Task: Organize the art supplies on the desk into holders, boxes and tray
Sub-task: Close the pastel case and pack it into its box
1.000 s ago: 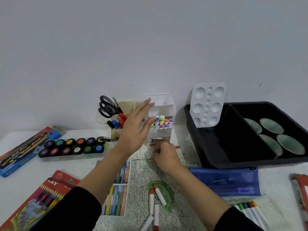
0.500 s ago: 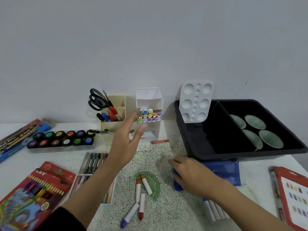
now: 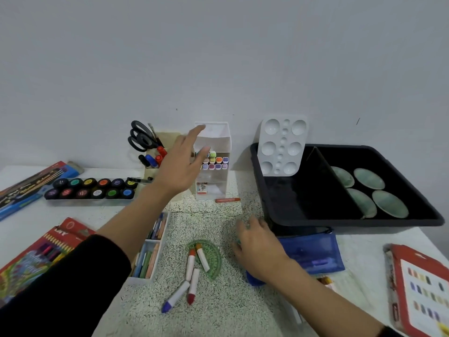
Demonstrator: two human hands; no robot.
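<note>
The left hand (image 3: pixel 179 171) hangs open above the bench (image 3: pixel 218 312), fingers straight and spread, gripping nothing. Its tips are just in front of the white tiered holder (image 3: pixel 213 188) (its middle shelf is stocked with markers). Nearer the person, four loose crayons (image 3: pixel 193 271) lie flat. Two rest on a green protractor (image 3: pixel 213 263) with coloured tips toward the wall, and two nearer ones point blue and red tips toward the person. All run roughly near-to-far, slightly fanned. A red crayon (image 3: pixel 227 200) lies at the holder's foot, long axis left to right; which end leads is too small to tell. The right hand (image 3: pixel 257 249) sits low with fingers curled at the left end of a blue pouch (image 3: pixel 313 256), just in front of the black tray (image 3: pixel 352 222). Whether it pinches anything cannot be told. The step is probably collecting loose sticks for the holder. Done well, they would be gathered parallel, tips one way, then slid endwise into a shelf, not dropped crosswise.
</note>
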